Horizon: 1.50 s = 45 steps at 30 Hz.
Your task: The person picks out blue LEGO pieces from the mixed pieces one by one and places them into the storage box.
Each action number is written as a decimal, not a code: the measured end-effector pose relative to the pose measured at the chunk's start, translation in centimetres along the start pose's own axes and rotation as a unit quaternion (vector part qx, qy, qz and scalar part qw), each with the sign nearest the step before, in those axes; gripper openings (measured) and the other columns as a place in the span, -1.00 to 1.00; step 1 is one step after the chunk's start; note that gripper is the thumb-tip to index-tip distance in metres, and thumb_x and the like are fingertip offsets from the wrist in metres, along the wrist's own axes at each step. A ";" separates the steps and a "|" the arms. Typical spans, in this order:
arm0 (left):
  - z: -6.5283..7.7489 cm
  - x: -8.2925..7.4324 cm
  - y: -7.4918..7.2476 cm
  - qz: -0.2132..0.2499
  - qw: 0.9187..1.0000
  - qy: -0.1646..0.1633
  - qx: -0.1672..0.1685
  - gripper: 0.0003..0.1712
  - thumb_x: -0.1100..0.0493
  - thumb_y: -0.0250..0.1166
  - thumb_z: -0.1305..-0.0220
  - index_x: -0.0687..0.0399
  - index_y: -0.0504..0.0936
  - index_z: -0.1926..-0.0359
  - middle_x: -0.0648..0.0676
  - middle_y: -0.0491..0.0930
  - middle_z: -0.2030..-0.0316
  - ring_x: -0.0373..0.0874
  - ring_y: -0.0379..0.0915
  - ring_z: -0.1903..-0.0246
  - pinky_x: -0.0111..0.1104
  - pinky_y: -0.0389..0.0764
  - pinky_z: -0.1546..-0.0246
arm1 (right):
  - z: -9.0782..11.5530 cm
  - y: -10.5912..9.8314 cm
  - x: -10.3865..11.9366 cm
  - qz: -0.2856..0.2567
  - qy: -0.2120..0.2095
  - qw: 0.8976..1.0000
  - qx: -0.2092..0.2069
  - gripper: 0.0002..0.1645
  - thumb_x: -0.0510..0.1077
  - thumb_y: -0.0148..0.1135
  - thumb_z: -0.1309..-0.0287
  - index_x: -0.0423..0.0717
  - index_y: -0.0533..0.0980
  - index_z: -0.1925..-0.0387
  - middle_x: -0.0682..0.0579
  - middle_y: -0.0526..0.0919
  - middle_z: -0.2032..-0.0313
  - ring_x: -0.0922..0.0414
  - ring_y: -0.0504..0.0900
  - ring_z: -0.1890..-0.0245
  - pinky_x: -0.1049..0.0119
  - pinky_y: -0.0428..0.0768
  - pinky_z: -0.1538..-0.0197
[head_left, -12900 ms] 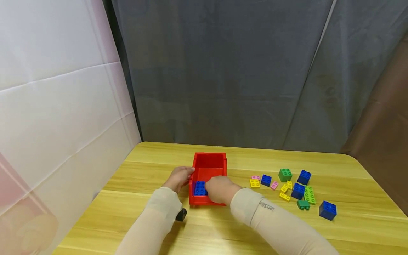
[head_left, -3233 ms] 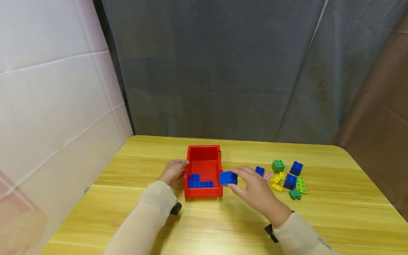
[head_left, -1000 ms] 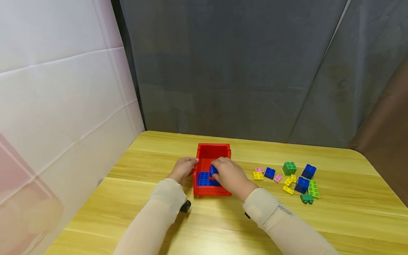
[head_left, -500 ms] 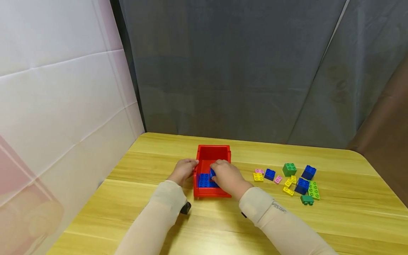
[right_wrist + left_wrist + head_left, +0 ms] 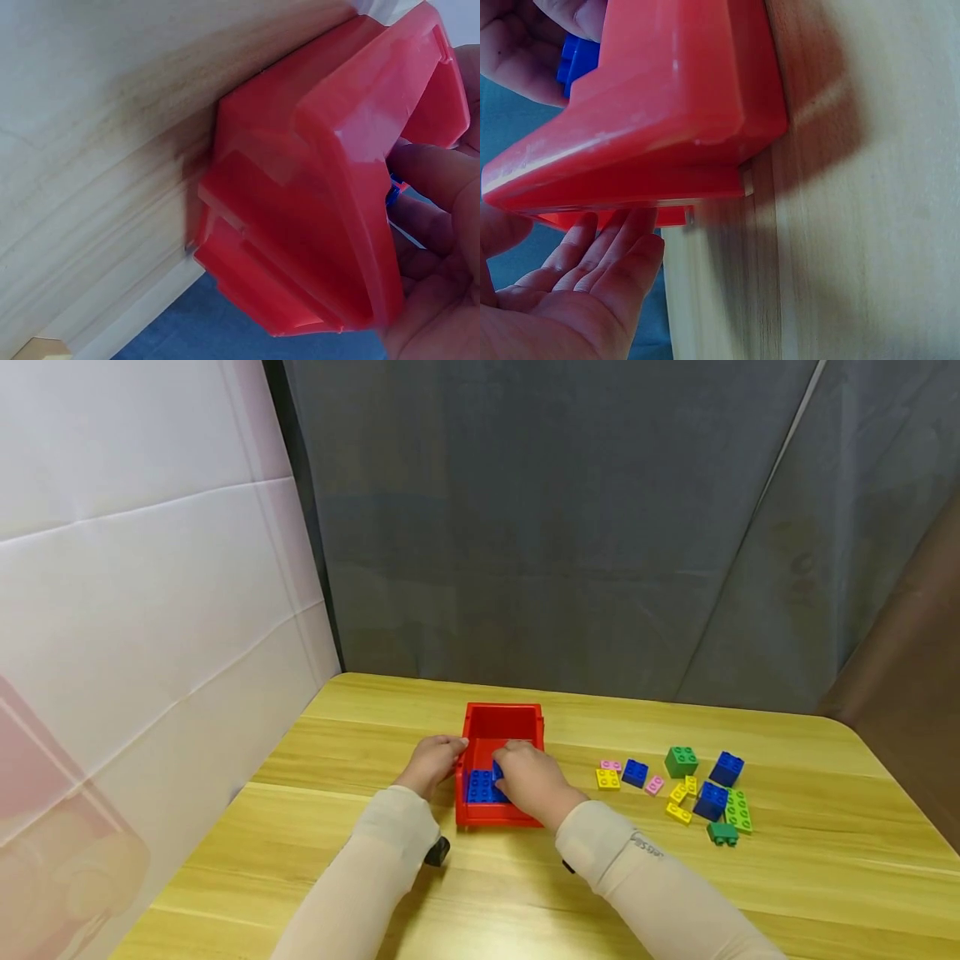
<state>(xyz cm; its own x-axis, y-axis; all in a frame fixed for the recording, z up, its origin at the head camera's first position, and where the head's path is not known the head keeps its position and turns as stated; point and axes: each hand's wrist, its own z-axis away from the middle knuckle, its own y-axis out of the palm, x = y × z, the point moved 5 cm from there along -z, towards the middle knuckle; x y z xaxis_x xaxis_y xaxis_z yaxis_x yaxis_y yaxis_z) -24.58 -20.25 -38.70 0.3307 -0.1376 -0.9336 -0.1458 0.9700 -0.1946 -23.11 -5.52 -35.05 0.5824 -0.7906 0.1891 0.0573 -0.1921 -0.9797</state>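
A red plastic bin (image 5: 498, 816) stands on the wooden table. My left hand (image 5: 432, 762) holds its left side, thumb at the rim; in the left wrist view that hand's fingers (image 5: 626, 247) lie against the outer wall. My right hand (image 5: 536, 783) reaches into the near part of the bin and pinches a blue toy brick (image 5: 497, 771), mostly hidden by the fingers. Left of it, a studded blue brick (image 5: 480, 787) lies on the bin floor. In the right wrist view the bin's wall (image 5: 270, 217) hides most of the held brick.
To the right lie loose bricks: a green one (image 5: 681, 762), a light green plate (image 5: 738, 812), a dark green one (image 5: 722, 834), several yellow, pink and blue ones, such as the blue brick (image 5: 711, 801). A grey curtain (image 5: 510, 527) hangs behind the table.
A blue brick from the table's right was carried by my right hand to the bin. Over the last second that hand has sunk slightly lower inside it. My left hand has stayed at the rim.
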 end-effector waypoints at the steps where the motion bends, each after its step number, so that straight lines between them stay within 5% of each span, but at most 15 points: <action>1: 0.0 0.0 0.0 -0.001 1.000 0.000 0.000 -0.57 0.14 0.03 -0.46 0.38 0.47 -0.16 0.27 0.52 -0.03 0.08 0.44 0.02 -0.12 0.45 -0.19 | 0.0 0.0 0.0 -0.001 0.001 1.000 0.002 -0.47 -0.09 0.36 -0.14 -0.18 0.53 -0.14 -0.09 0.60 -0.06 -0.03 0.51 -0.16 0.11 0.51 -0.18; 45: 0.0 0.1 0.1 -0.007 1.000 -0.003 -0.008 -0.55 0.14 0.03 -0.46 0.37 0.44 -0.20 0.29 0.47 -0.14 0.14 0.39 -0.10 -0.09 0.40 -0.23 | -1.2 1.8 0.6 0.057 0.018 0.997 0.040 -0.63 -0.09 0.20 -0.28 -0.12 0.56 -0.08 -0.05 0.64 0.15 0.07 0.61 0.18 0.14 0.63 0.00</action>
<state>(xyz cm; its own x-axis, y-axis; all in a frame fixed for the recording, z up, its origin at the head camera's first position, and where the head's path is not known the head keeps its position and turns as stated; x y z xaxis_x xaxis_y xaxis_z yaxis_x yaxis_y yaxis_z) -24.58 -20.17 -38.87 0.3386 -0.1501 -0.9289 -0.1550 0.9648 -0.2125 -23.66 -7.03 -36.61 0.5601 -0.8248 0.0773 0.0583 -0.0538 -0.9968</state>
